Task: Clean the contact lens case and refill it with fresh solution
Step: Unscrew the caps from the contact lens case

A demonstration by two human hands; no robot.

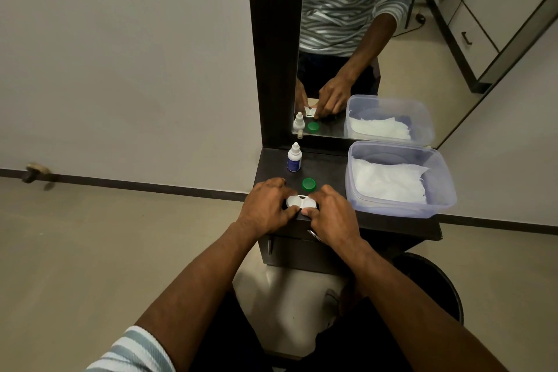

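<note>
A white contact lens case (301,202) lies near the front edge of a dark shelf (327,170). My left hand (267,207) grips its left side, where a white cap sits on that well. My right hand (330,214) holds the right side, thumb at the front edge. A loose green cap (309,184) rests on the shelf just behind the case. A small white solution bottle (294,158) with a blue label stands upright at the back left, its nozzle tip closed.
A clear plastic tub (447,187) holding white tissue fills the shelf's right half. A mirror (377,39) stands behind, with a dark post on its left. A black bin (434,284) sits on the floor below right. Drawer handles show under the shelf.
</note>
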